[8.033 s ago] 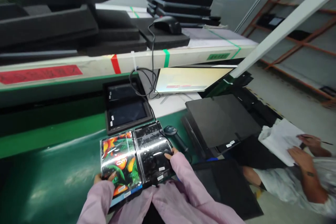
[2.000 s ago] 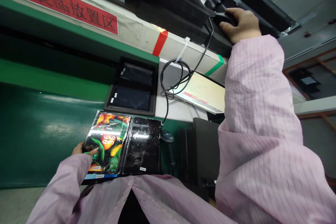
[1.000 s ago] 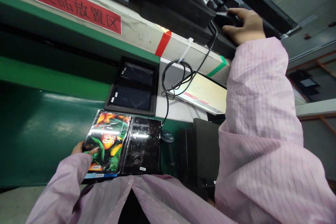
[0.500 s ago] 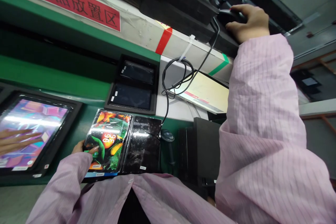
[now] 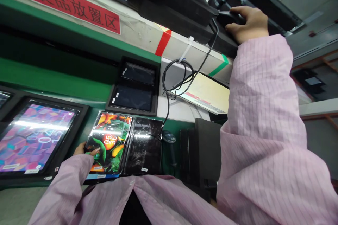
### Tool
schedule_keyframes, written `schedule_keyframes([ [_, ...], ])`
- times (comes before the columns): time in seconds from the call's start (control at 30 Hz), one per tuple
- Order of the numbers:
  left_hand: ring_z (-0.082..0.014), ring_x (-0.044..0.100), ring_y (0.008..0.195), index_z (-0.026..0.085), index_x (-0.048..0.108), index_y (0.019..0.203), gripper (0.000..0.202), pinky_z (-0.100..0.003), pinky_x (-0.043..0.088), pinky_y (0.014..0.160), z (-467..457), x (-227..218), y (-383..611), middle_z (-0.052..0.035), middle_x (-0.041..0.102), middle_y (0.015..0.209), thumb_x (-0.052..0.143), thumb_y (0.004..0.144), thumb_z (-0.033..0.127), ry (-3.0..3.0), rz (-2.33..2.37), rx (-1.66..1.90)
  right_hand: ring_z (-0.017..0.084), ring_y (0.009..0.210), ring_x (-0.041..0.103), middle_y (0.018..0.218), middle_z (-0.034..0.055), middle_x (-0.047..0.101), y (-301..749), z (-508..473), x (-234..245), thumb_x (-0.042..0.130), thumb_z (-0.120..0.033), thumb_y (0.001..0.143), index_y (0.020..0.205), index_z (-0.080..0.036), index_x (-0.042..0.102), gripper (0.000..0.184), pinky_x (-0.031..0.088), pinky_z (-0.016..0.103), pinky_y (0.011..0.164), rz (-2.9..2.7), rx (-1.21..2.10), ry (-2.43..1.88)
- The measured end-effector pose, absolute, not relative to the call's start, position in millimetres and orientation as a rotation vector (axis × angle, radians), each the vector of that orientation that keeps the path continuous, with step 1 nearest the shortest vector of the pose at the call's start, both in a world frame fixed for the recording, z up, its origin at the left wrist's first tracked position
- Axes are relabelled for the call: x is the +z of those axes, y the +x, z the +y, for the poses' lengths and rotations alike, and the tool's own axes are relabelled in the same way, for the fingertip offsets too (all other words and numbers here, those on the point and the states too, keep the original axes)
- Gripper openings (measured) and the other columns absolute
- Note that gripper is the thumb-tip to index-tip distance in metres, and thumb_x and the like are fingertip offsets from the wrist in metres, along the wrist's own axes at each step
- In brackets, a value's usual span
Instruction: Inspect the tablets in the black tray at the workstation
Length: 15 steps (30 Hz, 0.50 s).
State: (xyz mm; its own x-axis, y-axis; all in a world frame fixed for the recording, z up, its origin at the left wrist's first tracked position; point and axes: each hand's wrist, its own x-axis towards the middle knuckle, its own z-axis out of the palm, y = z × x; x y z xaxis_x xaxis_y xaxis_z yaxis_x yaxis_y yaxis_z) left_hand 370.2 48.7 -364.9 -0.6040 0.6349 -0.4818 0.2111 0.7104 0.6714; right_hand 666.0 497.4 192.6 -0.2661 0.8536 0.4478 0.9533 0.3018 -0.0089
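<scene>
Right hand [image 5: 249,24] cupped over black mouse [image 5: 227,17] on upper shelf, left hand [image 5: 83,148] gripping lit tablet [image 5: 109,146] edge

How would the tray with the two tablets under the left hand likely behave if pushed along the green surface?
The tray looks flat and low, so it would probably slide rather than tip. The lit tablet and dark tablet wear glossy film, likely slippery to fingertips and easy to scratch. The left hand touches only one edge, so a push there may turn it.

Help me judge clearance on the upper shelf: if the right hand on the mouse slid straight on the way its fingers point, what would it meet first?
Probably the stack of black trays just beyond the right hand and mouse; depth is unclear.
</scene>
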Motion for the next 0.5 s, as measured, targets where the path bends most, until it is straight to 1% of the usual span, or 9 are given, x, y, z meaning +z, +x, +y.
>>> schedule_keyframes([
  [0.1, -0.0323, 0.061, 0.095, 0.004, 0.047, 0.123, 0.087, -0.039, 0.048, 0.089, 49.5, -365.3, 369.3, -0.0183, 0.061, 0.104, 0.073, 0.053, 0.049, 0.6, 2.156, 0.766, 0.018, 0.122, 0.05, 0.127, 0.0029, 0.054, 664.8, 496.9, 193.0, 0.064, -0.024, 0.076, 0.127, -0.031, 0.056, 0.053, 0.037, 0.03, 0.109, -2.199, -0.372, -1.634],
  [0.23, -0.0283, 0.061, 0.093, 0.001, 0.048, 0.123, 0.087, -0.036, 0.048, 0.088, 52.0, -366.9, 366.7, -0.0159, 0.061, 0.1, 0.077, 0.051, 0.041, 0.549, 2.144, 0.762, 0.018, 0.123, 0.048, 0.129, 0.0049, 0.051, 662.2, 494.4, 194.4, 0.064, -0.022, 0.077, 0.129, -0.03, 0.055, 0.053, 0.036, 0.029, 0.109, -2.209, -0.383, -1.663],
  [0.33, -0.0273, 0.061, 0.092, 0.001, 0.048, 0.124, 0.088, -0.035, 0.048, 0.087, 52.8, -368.1, 364.2, -0.0136, 0.061, 0.098, 0.079, 0.051, 0.041, 0.533, 2.145, 0.754, 0.018, 0.123, 0.049, 0.13, 0.007, 0.05, 661.2, 493.3, 194.5, 0.063, -0.021, 0.078, 0.13, -0.029, 0.055, 0.053, 0.035, 0.028, 0.109, -2.221, -0.393, -1.649],
  [0.43, -0.0272, 0.062, 0.09, 0.001, 0.049, 0.123, 0.09, -0.034, 0.049, 0.085, 53.1, -367.7, 364.2, -0.0127, 0.062, 0.096, 0.08, 0.049, 0.04, 0.518, 2.135, 0.756, 0.019, 0.123, 0.049, 0.129, 0.0072, 0.05, 663.0, 495.7, 193.2, 0.063, -0.02, 0.077, 0.129, -0.029, 0.055, 0.053, 0.035, 0.029, 0.109, -2.223, -0.396, -1.646],
  [0.5, -0.0272, 0.062, 0.088, 0.0, 0.052, 0.12, 0.085, -0.033, 0.049, 0.083, 53.9, -365.8, 367.6, -0.0127, 0.062, 0.094, 0.079, 0.049, 0.039, 0.548, 2.186, 0.74, 0.019, 0.125, 0.047, 0.13, 0.0062, 0.05, 666.0, 499.5, 192.1, 0.064, -0.02, 0.076, 0.13, -0.029, 0.054, 0.056, 0.034, 0.03, 0.11, -2.24, -0.385, -1.612],
])
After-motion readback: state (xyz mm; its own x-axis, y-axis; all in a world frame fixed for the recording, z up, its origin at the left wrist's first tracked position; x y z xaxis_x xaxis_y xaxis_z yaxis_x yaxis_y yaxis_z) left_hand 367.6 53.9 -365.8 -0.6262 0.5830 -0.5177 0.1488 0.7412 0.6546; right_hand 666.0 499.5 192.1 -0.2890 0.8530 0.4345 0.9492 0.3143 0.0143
